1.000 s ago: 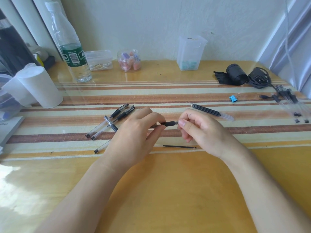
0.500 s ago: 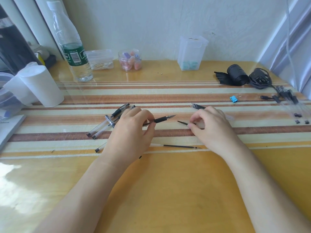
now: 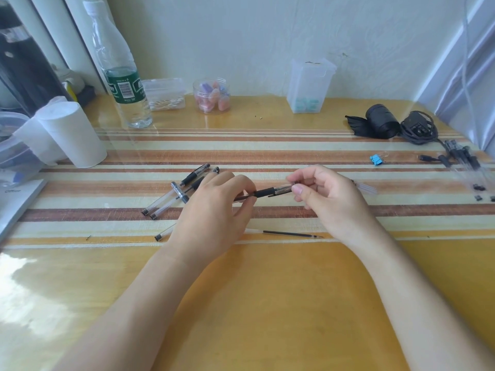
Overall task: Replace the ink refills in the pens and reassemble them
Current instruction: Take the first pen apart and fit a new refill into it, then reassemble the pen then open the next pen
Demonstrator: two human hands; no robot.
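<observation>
- The left hand [image 3: 211, 210] is curled round the pen [image 3: 265, 192]. Its thumb and forefinger pinch the barrel just behind the black grip and hold it above the worktop [image 3: 267, 290].
- The right hand [image 3: 329, 199] pinches the pen's front end between thumb and forefinger, on what looks like a clear cap [image 3: 284, 189]. Its other fingers are loosely curled beneath.
- From where I stand this looks like the closing-up step on this pen. If the cap goes on crooked, it could jam on the tip or smear ink on the fingers.
- If the right hand pushes too hard against so light a pinch, the barrel could slide back through the left hand.
- A loose refill [image 3: 289, 233] lies on the worktop on the near side of both hands, touching neither. A dropped wrist could set it rolling.
- The other pens [image 3: 176, 194] lie clustered beside the left hand, partly hidden by it. A careless sweep of that hand would scatter them.
- I cannot tell whether the refill inside the held pen is a new one.
</observation>
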